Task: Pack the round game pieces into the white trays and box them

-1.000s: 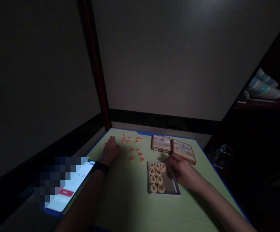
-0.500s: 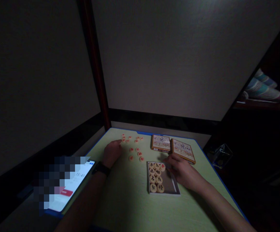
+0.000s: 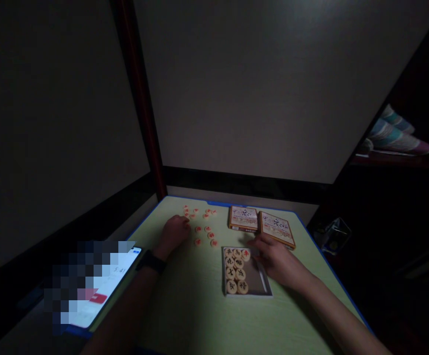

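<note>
On the green table lie several round xiangqi pieces with red characters [image 3: 198, 229]. My left hand [image 3: 173, 235], wearing a dark wristband, rests at the left edge of this group. Its fingers are curled in, and what they hold, if anything, is hidden. A shallow tray [image 3: 251, 282] bears several pieces with black characters [image 3: 240, 274] in its left part. One red-character piece [image 3: 245, 254] sits at the end of its top row. Over the tray's upper right corner is my right hand [image 3: 273, 259], thumb and index finger apart, with no piece visible between them.
Two decorated xiangqi boxes [image 3: 243, 218] lie side by side at the back right of the table [image 3: 185, 305]. A lit phone [image 3: 113, 283] lies at the left edge, partly pixelated. Walls stand close behind. Striped fabric [image 3: 395, 133] sits on a shelf to the right.
My left hand has drawn its fingers in and shifted slightly right relative to the red pieces. The right hand stays by the tray. The whole view has shifted a little.
</note>
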Demonstrator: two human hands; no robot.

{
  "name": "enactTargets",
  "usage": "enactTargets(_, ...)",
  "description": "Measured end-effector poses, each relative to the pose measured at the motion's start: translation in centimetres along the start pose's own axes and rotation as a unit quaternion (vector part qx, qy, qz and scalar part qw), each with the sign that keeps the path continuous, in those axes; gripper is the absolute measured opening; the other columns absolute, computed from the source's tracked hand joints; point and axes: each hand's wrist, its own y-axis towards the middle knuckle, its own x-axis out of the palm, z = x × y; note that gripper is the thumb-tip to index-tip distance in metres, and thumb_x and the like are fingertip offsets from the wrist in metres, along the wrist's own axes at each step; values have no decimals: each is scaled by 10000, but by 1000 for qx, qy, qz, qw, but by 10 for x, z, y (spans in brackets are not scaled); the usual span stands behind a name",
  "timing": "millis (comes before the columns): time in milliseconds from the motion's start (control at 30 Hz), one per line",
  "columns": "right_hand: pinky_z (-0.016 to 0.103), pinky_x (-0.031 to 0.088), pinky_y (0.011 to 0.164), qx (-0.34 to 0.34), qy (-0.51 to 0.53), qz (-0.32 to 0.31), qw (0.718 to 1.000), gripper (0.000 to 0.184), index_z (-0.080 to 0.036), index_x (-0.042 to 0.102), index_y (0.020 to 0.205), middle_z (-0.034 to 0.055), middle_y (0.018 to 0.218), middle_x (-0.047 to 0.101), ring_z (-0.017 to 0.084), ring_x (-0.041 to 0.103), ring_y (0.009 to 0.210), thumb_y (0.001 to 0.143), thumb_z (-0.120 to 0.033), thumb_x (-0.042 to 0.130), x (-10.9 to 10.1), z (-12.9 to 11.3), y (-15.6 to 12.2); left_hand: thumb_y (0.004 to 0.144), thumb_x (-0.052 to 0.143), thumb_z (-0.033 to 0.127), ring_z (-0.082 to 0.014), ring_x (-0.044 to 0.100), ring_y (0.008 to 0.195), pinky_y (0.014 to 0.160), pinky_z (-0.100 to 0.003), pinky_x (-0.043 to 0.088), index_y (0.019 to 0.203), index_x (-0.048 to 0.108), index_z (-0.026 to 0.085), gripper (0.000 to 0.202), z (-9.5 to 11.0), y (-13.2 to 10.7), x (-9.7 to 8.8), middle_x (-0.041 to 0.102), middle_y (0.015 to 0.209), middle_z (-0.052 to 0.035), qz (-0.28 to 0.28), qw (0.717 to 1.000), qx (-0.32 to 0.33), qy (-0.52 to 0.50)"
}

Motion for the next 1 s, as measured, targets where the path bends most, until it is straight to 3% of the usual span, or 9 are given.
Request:
enactTargets(200,340,516,855,5,-3,2,1000,413,-166,646,1139,102,1090,624,230,638,982,780,-7,518,0,0,-1,797,581,198,-202,688,932,859,-272,516,1063,732,180,306,2,-1,-1,748,1050,-74,-25,997,27,-71)
enactTargets(467,346,524,845,-11,4,8,1000,407,-171,652,1110,102,1071,634,231,644,966,763,0,524,0,0,0,727,618,157,-196,690,861,796,-278,530,993,743,189,297,2,-1,0,751,979,-56,-64,988,57,-125)
enactTargets(733,345,523,835,-1,-5,-1,1000,377,-160,658,1086,98,1045,625,230,639,947,763,1,549,-1,-2,0,747,643,212,-192,691,843,771,-277,529,1032,726,164,301,-3,0,10,751,961,-63,-79,977,61,-186)
enactTargets(1000,334,519,841,-4,-5,-8,1000,410,-173,649,1113,91,1074,629,225,642,967,757,4,549,-2,-3,0,753,632,238,-186,674,805,726,-268,509,866,743,173,171,-4,1,9,749,890,-53,-84,977,72,-183)
